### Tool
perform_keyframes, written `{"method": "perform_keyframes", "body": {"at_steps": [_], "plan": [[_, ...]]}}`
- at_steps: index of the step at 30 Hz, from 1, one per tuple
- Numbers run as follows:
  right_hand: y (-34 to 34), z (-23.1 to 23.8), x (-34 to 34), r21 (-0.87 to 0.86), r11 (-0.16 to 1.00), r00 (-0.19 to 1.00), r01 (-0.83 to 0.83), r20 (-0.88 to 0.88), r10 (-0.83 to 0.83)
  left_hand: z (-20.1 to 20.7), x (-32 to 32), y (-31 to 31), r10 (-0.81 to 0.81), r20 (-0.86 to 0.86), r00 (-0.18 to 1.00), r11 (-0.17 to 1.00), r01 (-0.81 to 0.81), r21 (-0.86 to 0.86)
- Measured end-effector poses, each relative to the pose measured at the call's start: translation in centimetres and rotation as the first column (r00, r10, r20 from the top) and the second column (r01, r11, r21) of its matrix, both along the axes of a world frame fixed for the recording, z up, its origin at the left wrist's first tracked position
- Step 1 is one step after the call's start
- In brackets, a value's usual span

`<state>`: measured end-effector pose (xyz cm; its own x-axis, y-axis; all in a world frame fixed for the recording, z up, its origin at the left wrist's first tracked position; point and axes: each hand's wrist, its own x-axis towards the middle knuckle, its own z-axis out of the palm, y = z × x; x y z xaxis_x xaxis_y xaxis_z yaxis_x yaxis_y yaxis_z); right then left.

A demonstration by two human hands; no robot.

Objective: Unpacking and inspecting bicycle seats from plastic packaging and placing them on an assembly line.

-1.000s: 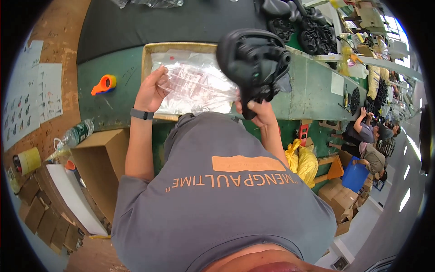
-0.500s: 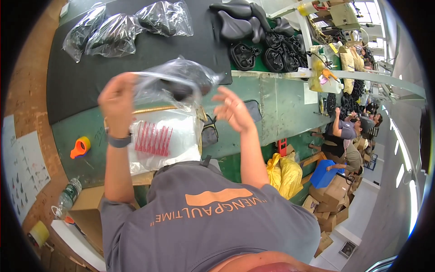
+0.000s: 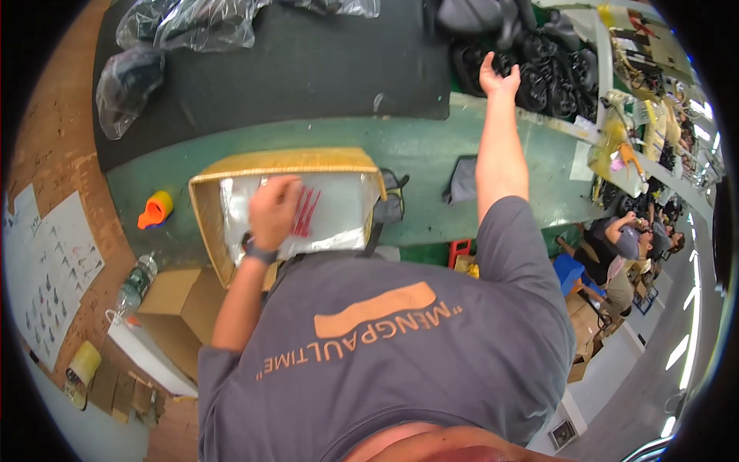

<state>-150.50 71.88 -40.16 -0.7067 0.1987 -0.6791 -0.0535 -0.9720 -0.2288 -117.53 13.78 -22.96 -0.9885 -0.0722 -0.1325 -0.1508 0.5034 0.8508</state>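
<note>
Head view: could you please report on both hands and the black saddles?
Left hand over clear plastic bags, grip unclear. Right hand open at the black saddles, contact unclear. Nothing seen in its way.

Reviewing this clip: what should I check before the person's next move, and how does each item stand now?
1. Right hand free: ok, open with nothing visible in it.
2. Right hand at the black saddles: ok, though contact cannot be told.
3. Left hand over the clear bags: ok.
4. Left hand holding a bag: cannot tell, its grip is blurred.
5. Bags inside the yellow-rimmed box: ok.
6. Wrapped items clear of the box: ok, apart on the black mat.
</note>
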Motion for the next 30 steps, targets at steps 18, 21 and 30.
{"method": "perform_keyframes", "body": {"at_steps": [18, 21, 30], "plan": [[-18.9, 10.0, 58.4, -0.072, 0.971, 0.961, -0.229, 0.14, 0.237, -14.7, 10.7, 8.7, -0.495, 0.035, 0.868, 0.8, 0.471, -0.371], [-16.7, 8.5, 63.8, 0.008, 0.876, 0.817, -0.482, 0.367, 0.446, -13.6, 12.8, 9.4, -0.428, 0.073, 0.901, 0.857, 0.43, -0.284], [-23.1, 7.1, 64.1, 0.535, -0.156, 0.525, -0.83, 0.845, 0.105, -15.3, 15.2, 8.0, -0.252, 0.135, 0.958, 0.944, 0.274, -0.184]]}}
